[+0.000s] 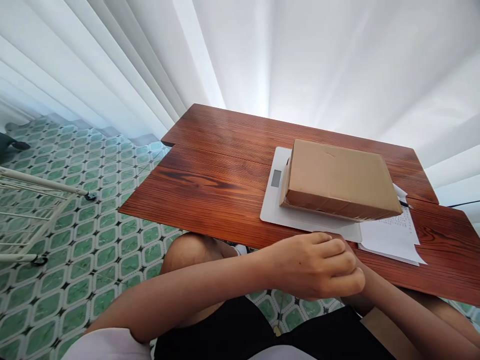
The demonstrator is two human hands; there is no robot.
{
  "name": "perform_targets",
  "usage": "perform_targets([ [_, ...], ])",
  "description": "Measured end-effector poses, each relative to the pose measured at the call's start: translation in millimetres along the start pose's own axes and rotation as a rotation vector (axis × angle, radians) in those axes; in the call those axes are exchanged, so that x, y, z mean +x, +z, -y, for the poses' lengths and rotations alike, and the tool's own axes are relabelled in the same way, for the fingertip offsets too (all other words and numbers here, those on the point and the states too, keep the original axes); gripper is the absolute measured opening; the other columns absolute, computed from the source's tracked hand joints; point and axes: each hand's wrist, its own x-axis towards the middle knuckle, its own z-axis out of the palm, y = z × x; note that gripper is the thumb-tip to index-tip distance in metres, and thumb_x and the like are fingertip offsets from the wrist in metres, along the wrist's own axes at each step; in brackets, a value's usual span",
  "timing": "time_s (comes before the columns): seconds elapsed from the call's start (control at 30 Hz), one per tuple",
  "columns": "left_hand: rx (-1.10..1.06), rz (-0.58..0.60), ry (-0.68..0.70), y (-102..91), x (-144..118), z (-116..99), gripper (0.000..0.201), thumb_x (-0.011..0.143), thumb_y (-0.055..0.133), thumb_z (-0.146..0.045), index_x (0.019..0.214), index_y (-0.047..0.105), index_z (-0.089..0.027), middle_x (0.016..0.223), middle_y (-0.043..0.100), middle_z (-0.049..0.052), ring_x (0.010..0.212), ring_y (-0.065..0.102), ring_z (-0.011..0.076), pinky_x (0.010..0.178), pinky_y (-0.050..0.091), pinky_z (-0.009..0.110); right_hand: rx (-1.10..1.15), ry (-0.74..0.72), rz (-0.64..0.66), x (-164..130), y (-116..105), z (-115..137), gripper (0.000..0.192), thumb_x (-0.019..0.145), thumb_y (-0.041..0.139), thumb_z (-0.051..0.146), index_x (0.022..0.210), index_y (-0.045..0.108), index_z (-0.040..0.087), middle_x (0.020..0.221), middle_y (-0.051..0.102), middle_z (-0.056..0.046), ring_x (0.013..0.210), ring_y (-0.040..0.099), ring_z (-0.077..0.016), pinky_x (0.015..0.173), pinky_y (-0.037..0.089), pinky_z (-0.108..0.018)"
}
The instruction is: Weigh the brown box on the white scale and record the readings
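My left hand [313, 265] crosses in front of my right wrist, just below the table's front edge. Its fingers are curled and bent together; what lies under them, if anything, is hidden. Behind it, most of my right hand [339, 238] is covered, and its fingers do not show. Beyond both hands, a closed brown cardboard box [339, 175] lies flat on a white scale [270, 205] with a small grey display. Sheets of handwritten paper [390, 240] stick out from beside the box and scale, with a dark pen [405, 204] on them.
The reddish-brown wooden table [195, 185] stands across my knees. White curtains [300, 60] hang behind it. A white wire rack on casters [41, 215] is on the green tiled floor [123, 240] at left. Part of a brown cardboard piece [390, 332] shows at lower right.
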Motion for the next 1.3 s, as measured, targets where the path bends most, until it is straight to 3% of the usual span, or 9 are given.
perform_targets([
  [0.1, 0.083, 0.107, -0.007, 9.7, -8, -3, 0.025, 0.097, 0.053, -0.026, 0.111, 0.072, -0.017, 0.114, 0.071, 0.008, 0.103, 0.064, 0.0217, 0.093, 0.053, 0.035, -0.097, 0.359, -0.12, -27, 16, 13, 0.058, 0.092, 0.057, 0.026, 0.148, 0.045, 0.031, 0.078, 0.074, -0.012, 0.038, 0.057, -0.0296, 0.03, 0.046, -0.048],
  [0.2, 0.06, 0.213, -0.039, 14.6, -18, -3, 0.038, 0.1, 0.049, -0.038, 0.122, 0.067, -0.013, 0.125, 0.067, 0.014, 0.115, 0.063, 0.0266, 0.102, 0.05, 0.042, -0.062, 0.466, -0.247, -31, 40, 30, 0.082, 0.089, 0.064, 0.027, 0.159, 0.025, 0.037, 0.114, 0.073, -0.015, 0.057, 0.071, -0.0366, 0.035, 0.055, -0.051],
  [0.3, 0.032, 0.293, -0.049, 17.6, -27, -4, 0.048, 0.1, 0.045, -0.047, 0.128, 0.064, -0.012, 0.129, 0.065, 0.016, 0.12, 0.061, 0.0309, 0.106, 0.048, 0.048, -0.153, 0.592, -0.301, -16, 63, 49, 0.09, 0.089, 0.065, 0.028, 0.162, 0.013, 0.037, 0.128, 0.067, -0.017, 0.08, 0.074, -0.042, 0.047, 0.063, -0.059],
  [0.43, 0.066, 0.267, -0.088, 18.9, -35, -10, 0.036, 0.1, 0.05, -0.033, 0.127, 0.065, -0.016, 0.127, 0.068, 0.013, 0.119, 0.064, 0.0295, 0.106, 0.048, 0.048, -0.364, 0.699, -0.264, 21, 89, 81, 0.057, 0.094, 0.057, 0.028, 0.15, 0.046, 0.028, 0.131, 0.064, -0.023, 0.099, 0.07, -0.0505, 0.066, 0.06, -0.074],
  [0.53, 0.071, 0.319, -0.056, 16.4, -39, -15, 0.036, 0.101, 0.047, -0.026, 0.131, 0.063, -0.015, 0.131, 0.066, 0.014, 0.123, 0.062, 0.0292, 0.108, 0.046, 0.049, -1.0, 0.916, -0.389, 54, 107, 101, 0.039, 0.094, 0.055, 0.018, 0.132, 0.061, 0.012, 0.124, 0.068, -0.026, 0.115, 0.064, -0.0482, 0.09, 0.053, -0.073],
  [0.67, 0.045, 0.32, -0.04, 14.1, -41, -14, 0.038, 0.102, 0.044, -0.024, 0.133, 0.062, -0.013, 0.133, 0.065, 0.015, 0.124, 0.061, 0.0293, 0.107, 0.047, 0.049, -1.199, 0.939, -0.477, 80, 120, 107, 0.025, 0.091, 0.056, 0.01, 0.111, 0.07, 0.014, 0.108, 0.075, -0.019, 0.106, 0.071, -0.0407, 0.092, 0.057, -0.061],
  [0.93, 0.005, 0.249, -0.046, 20.0, -38, -5, 0.035, 0.101, 0.043, -0.018, 0.122, 0.071, -0.018, 0.123, 0.071, 0.009, 0.116, 0.066, 0.0271, 0.1, 0.054, 0.047, -1.163, 0.97, -0.421, 63, 115, 103, 0.046, 0.084, 0.067, 0.024, 0.128, 0.066, 0.009, 0.112, 0.07, -0.028, 0.108, 0.067, -0.0479, 0.083, 0.061, -0.062],
  [1.1, -0.018, 0.165, -0.055, 24.0, -39, -5, 0.032, 0.1, 0.046, -0.018, 0.115, 0.075, -0.018, 0.116, 0.074, 0.008, 0.11, 0.069, 0.0258, 0.096, 0.055, 0.043, -1.156, 0.893, -0.369, 63, 115, 103, 0.043, 0.087, 0.061, 0.02, 0.129, 0.064, 0.01, 0.105, 0.072, -0.024, 0.106, 0.069, -0.045, 0.087, 0.058, -0.064],
  [1.3, -0.013, 0.125, -0.081, 28.3, -42, -7, 0.031, 0.099, 0.048, -0.019, 0.112, 0.076, -0.018, 0.113, 0.075, 0.007, 0.107, 0.069, 0.0255, 0.095, 0.054, 0.044, -1.268, 0.916, -0.492, 69, 120, 96, 0.029, 0.085, 0.063, 0.012, 0.113, 0.069, 0.012, 0.099, 0.074, -0.021, 0.098, 0.072, -0.0415, 0.082, 0.06, -0.06],
])
